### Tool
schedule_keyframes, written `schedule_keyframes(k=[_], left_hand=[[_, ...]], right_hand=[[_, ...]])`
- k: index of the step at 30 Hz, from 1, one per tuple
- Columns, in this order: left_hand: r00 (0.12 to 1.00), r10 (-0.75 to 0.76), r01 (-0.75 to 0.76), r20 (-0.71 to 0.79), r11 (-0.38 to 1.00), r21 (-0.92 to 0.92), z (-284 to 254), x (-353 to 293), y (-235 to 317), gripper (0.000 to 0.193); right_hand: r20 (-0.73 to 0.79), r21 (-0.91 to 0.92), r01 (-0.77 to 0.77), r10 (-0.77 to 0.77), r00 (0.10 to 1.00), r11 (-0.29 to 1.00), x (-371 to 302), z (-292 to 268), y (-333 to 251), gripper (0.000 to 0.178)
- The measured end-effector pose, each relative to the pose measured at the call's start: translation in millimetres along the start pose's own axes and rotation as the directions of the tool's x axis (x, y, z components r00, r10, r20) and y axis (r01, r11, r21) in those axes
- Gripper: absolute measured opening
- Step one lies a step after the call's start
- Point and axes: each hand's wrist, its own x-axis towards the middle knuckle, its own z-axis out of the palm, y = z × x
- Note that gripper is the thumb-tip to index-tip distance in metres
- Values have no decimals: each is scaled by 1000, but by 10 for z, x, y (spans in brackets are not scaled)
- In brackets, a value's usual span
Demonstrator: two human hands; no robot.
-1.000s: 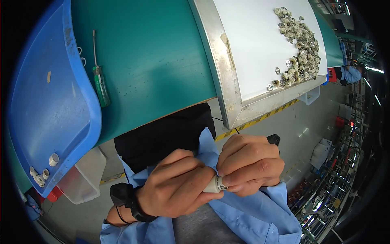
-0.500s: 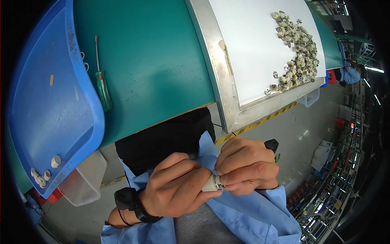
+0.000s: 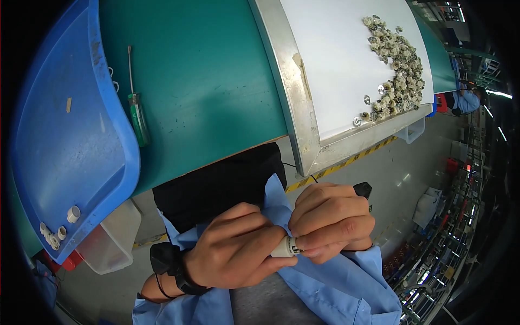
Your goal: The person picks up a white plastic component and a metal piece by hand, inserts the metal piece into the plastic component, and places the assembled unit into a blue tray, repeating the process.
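Note:
Above my lap, my left hand (image 3: 235,246) is closed round a small white cylindrical part (image 3: 282,248). The part lies tilted, with dark markings or slots near its right end. My right hand (image 3: 331,221) is closed too, its thumb and fingertips pinching at that right end. Whether a smaller piece sits between the right fingertips is hidden. Most of the part's left side is covered by my left fingers.
A green-handled screwdriver (image 3: 138,120) lies on the green table (image 3: 200,70) beside a blue tray (image 3: 130,157) holding several white parts (image 3: 73,214). At right, a metal-framed white board (image 3: 333,81) bears a pile of small off-white pieces (image 3: 403,76). Another person (image 3: 467,100) is far right.
Both hands have shifted very slightly, the right one a little to the right. The white part stays between them.

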Motion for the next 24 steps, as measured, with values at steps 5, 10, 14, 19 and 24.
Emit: schedule_keyframes(k=[5,10,14,19,24], left_hand=[[1000,-18,18,-6,1000,16,0,5,16,38],[998,-48,49,-31,998,26,-17,43,28,38],[998,-49,51,-34,997,56,-10,29,37,39],[999,-24,27,-33,995,100,-42,44,35,38],[996,-64,73,-55,980,186,-107,30,91,33]], right_hand=[[36,10,-47,47,998,999,26,-40,-23,9],[1,-11,-70,70,998,997,-19,-11,-14,7],[-76,-116,-19,10,997,993,-64,95,-38,3],[-98,-215,35,-57,994,976,-114,156,8,8],[-27,-219,-12,7,1000,976,-104,143,15,12]])
